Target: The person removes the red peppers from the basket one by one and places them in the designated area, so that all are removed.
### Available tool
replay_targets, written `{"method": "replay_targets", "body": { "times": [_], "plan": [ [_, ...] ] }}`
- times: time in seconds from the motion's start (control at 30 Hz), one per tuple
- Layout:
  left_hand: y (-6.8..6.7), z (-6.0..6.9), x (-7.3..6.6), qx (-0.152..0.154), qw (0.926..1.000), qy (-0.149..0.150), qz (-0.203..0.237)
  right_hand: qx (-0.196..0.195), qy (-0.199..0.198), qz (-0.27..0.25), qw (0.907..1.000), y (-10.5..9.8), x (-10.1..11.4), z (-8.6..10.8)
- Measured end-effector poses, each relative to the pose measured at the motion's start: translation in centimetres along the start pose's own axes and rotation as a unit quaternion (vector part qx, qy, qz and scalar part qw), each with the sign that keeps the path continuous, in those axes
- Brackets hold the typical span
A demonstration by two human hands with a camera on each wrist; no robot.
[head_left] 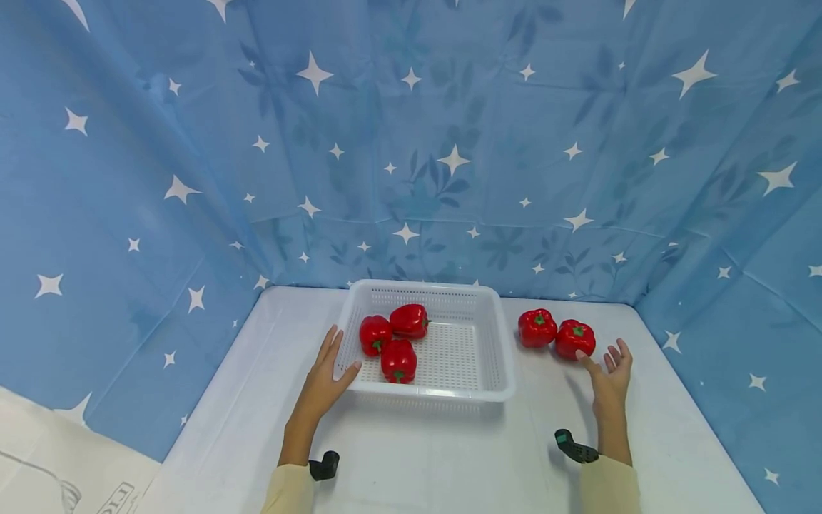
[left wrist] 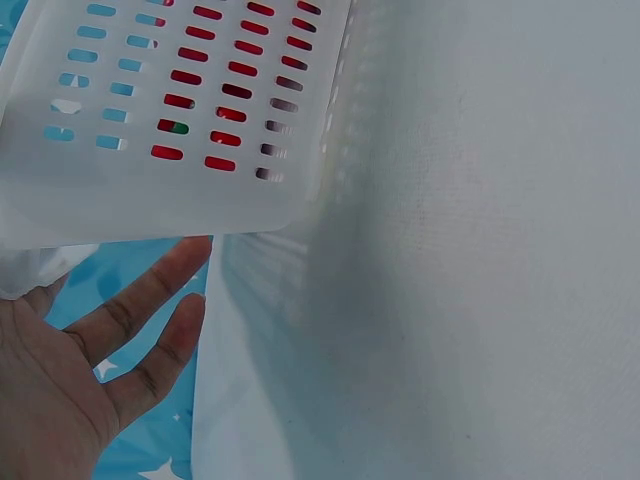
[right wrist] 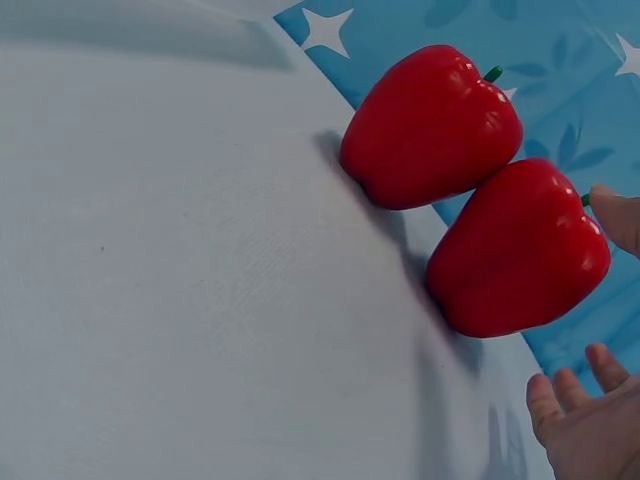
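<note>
A white perforated plastic basket (head_left: 449, 393) stands on the table with three red bell peppers inside: one at the left (head_left: 375, 335), one behind (head_left: 409, 321) and one in front (head_left: 399, 361). My left hand (head_left: 323, 382) is at the basket's front left corner, fingers extended along its left side and thumb spread over the corner. Whether it presses on the rim is hard to tell. Right of the basket sit two more red bell peppers, one on the left (head_left: 536, 328) and one on the right (right wrist: 520, 250). Beside the right one, my right hand (head_left: 611, 382) has its fingers spread, thumb close to the stem, gripping nothing.
A white cloth covers the table (head_left: 411, 457). Blue curtain fabric (head_left: 411, 178) with white stars hangs behind the table and along both sides. A black wrist camera is on each arm, the left one (head_left: 325, 465) and the right one (head_left: 574, 447).
</note>
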State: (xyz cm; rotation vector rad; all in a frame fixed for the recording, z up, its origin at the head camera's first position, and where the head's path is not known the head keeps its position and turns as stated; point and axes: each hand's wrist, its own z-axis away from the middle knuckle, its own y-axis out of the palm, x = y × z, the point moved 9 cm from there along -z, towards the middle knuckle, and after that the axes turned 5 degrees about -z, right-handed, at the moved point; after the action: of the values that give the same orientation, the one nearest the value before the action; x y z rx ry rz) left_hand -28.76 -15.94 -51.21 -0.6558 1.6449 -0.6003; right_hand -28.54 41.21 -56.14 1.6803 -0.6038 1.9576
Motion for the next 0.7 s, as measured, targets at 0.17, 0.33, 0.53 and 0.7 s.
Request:
{"method": "replay_targets", "body": {
  "times": [0.17, 0.33, 0.53, 0.7],
  "plan": [
    [-0.1, 0.0, 0.0, 0.003, 1.0000, -0.003, 0.001, -0.006, -0.007, -0.011, 0.9999, -0.2, 0.5, 0.1],
    [0.0, 0.0, 0.0, 0.010, 0.9999, -0.005, -0.003, -0.009, -0.020, -0.027, 0.9994, -0.2, 1.5, 0.4],
    [0.1, 0.0, 0.0, 0.011, 0.9999, -0.004, -0.001, -0.009, -0.062, -0.061, 0.9962, 0.2, 3.4, 0.8],
    [0.1, 0.0, 0.1, 0.011, 0.9999, -0.003, 0.004, 0.006, -0.100, -0.085, 0.9913, 1.1, 5.1, 1.0]
  ]
}}
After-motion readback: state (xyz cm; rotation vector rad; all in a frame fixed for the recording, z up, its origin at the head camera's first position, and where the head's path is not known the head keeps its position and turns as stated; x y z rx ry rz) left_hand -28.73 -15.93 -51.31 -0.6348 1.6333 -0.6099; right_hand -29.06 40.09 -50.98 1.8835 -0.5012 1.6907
